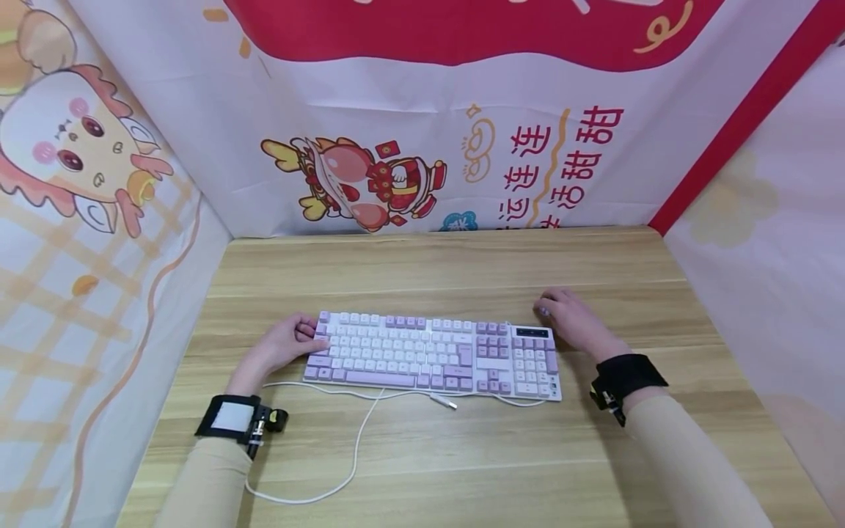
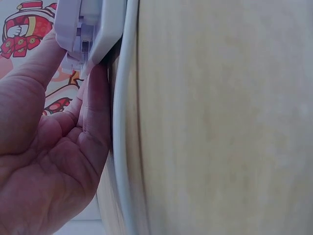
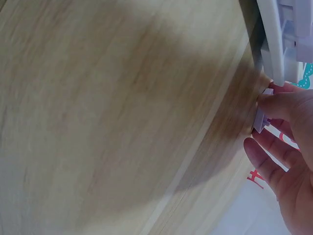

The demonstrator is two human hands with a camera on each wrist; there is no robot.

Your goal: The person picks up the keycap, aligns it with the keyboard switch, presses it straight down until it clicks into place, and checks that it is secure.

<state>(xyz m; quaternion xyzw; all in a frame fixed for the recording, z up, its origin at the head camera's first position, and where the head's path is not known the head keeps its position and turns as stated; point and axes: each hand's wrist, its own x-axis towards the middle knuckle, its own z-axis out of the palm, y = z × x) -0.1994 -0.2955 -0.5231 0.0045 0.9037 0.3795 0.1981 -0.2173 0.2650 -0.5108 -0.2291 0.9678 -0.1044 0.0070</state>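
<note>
A white and purple keyboard (image 1: 403, 352) lies across the table. My left hand (image 1: 290, 343) grips its left end, the thumb on the top side at the keys and the fingers at the lower edge; in the left wrist view those fingers (image 2: 98, 107) reach the underside of the white case (image 2: 113, 24). Just behind the keyboard's back right corner, my right hand (image 1: 573, 320) pinches a small light purple keycap (image 3: 261, 115) between thumb and fingers, close over the table. At the number pad's lower right, a gap (image 1: 554, 385) shows dark parts where the neighbours have caps.
A white cable (image 1: 356, 447) runs along the keyboard's front edge and loops toward me, its USB plug (image 1: 444, 401) lying near the middle. The wooden table (image 1: 462, 469) is bordered by printed cloth (image 1: 396, 95) at the back and both sides.
</note>
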